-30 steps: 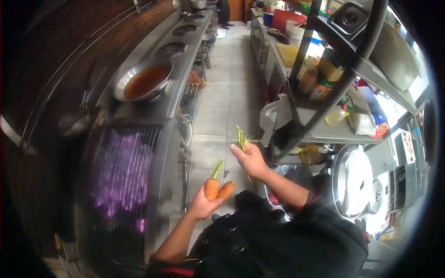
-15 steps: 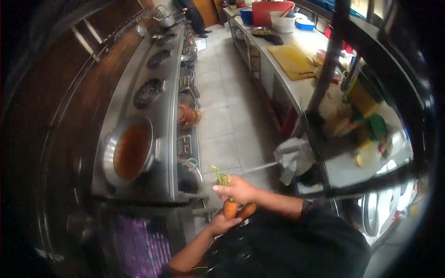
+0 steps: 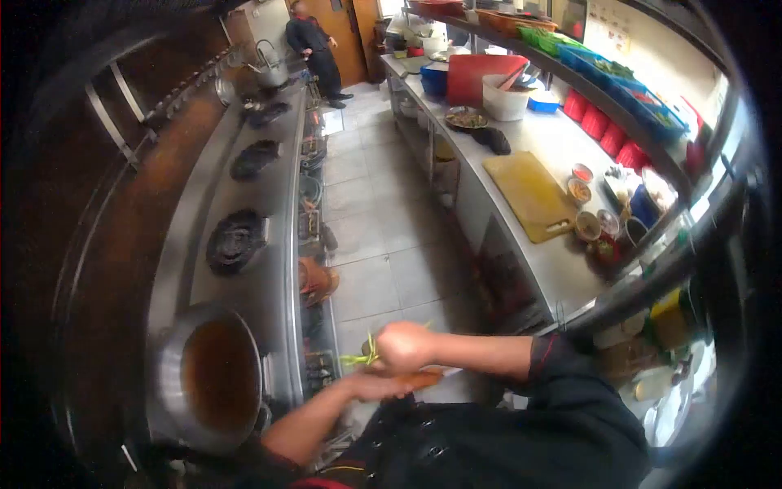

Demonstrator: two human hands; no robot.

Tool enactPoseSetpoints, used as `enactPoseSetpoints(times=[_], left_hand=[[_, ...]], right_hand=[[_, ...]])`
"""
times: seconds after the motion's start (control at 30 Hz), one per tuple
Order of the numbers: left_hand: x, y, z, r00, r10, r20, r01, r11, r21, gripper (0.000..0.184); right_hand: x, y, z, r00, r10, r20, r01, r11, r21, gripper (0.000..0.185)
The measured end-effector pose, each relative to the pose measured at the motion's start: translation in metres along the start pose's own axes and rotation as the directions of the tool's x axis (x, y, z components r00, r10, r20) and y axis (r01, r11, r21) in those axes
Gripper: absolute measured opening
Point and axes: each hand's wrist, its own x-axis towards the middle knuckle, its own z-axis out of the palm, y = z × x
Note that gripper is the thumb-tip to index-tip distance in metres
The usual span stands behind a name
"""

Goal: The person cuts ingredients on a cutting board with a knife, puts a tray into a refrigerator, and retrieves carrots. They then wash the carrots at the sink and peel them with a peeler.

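In front of my body, my left hand (image 3: 376, 385) is wrapped around the carrots, and the orange end of one carrot (image 3: 423, 380) sticks out past its fingers. Just above it, my right hand (image 3: 407, 346) is closed in a fist over the left, somewhat blurred. Thin green stalks (image 3: 358, 357) poke out on the left side of that fist. The two hands touch or overlap, and most of what lies between them is hidden.
A large metal pan of brown liquid (image 3: 175, 383) sits on the stove at left, with black burners (image 3: 238, 241) beyond. On the right counter lie a yellow cutting board (image 3: 525, 196) and small bowls (image 3: 579, 191). A person (image 3: 318, 53) stands at the aisle's far end.
My view has tilted up and moved along the aisle, so more counter, shelf and the far person show. My right hand has come down over the left, covering most of the carrots.
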Motion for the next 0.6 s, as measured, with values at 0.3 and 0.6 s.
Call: enactPoseSetpoints(times=[0.3,0.6], left_hand=[[0.046,0.113,-0.169,0.873,0.453,-0.181,-0.415,0.884,0.213,0.032],[0.124,0.077,-0.352,0.868,0.226,-0.442,-0.154,0.969,0.192,0.045]], right_hand=[[0.105,0.073,-0.135,0.677,0.336,-0.654,-0.122,0.929,0.35,0.037],[-0.001,0.427,-0.055,0.36,0.685,-0.633,-0.808,0.568,0.155,0.044]])
